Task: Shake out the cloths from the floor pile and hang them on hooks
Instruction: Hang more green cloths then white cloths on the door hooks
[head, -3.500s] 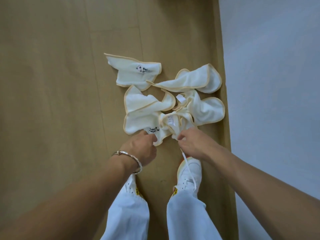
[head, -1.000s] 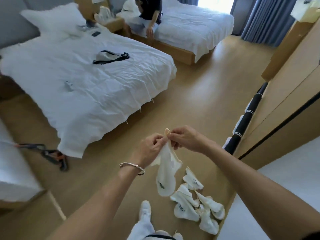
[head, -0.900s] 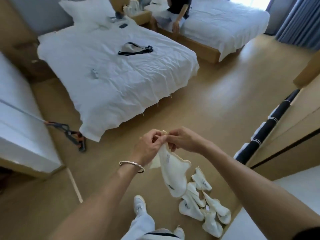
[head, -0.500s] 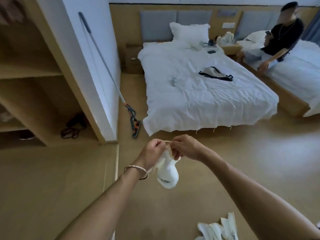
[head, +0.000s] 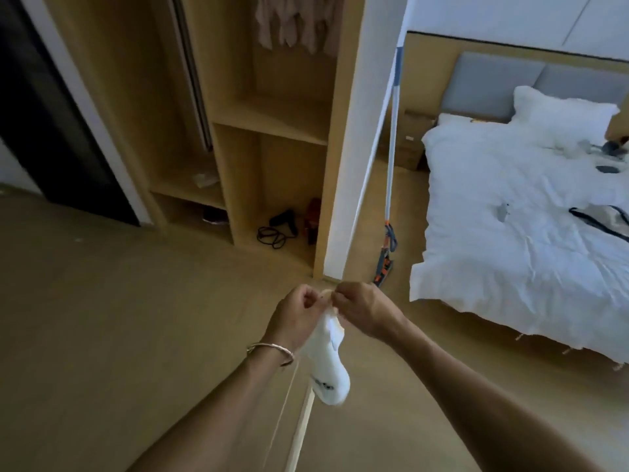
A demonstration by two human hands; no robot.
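Hands up mid-frame, close together above the wooden floor (head: 102, 335). Left hand (head: 297, 320) and right hand (head: 362, 311) each pinch the top edge of one white cloth (head: 329, 369) between curled fingers and thumb, fingertips nearly touching. Cloth hangs down between the two wrists, clear of the floor, with a small dark print near its lower end and beige trim at the pinched edge. Silver bracelet (head: 270, 349) on the left wrist.

Open wooden wardrobe (head: 272, 131) ahead with shelves in view. Pale garments (head: 296, 25) hang at its top. Black hair dryer (head: 284, 219) with coiled cord lies on its bottom level, a red item just beside it, too blurred to name. Mop (head: 391, 148) leans on the white wall panel right of the wardrobe, head on the floor. Bed (head: 510, 233) with white duvet on the right, white pillow (head: 558, 114) at its head, and a dark-strapped item on the duvet at the frame edge. Frame slightly motion-blurred.
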